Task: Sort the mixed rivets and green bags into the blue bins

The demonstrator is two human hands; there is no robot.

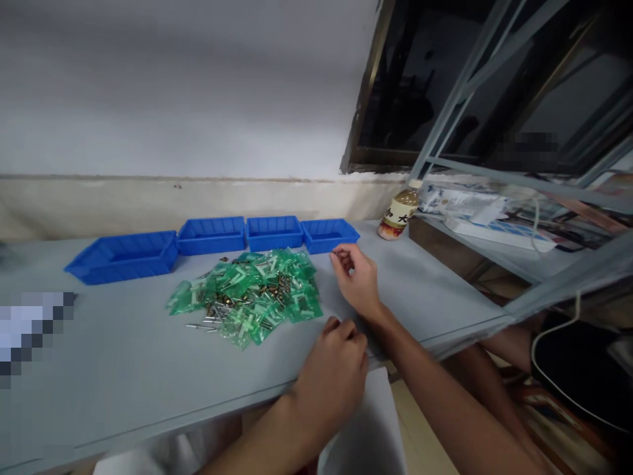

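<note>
My right hand (358, 277) is raised over the table just right of the pile, thumb and index fingertips pinched together. Whatever they hold, if anything, is too small to name. Close to the table's front edge, my left hand (332, 369) has its fingers curled in, and the palm side is hidden. To the left of both hands lies a heap of green-tinted clear plastic bags (301, 300) with small parts inside. Loose brass-coloured and silvery metal pieces (217, 309) are mixed among the bags, and a few thin metal pins (202, 326) stick out at the lower left.
Behind the heap, several blue bins (211, 245) stand in a row along the wall. A labelled drink bottle (397, 214) is at the table's back right. A metal-framed shelf (514, 254) with packages adjoins on the right. Another person's bare limb (509, 344) shows below it.
</note>
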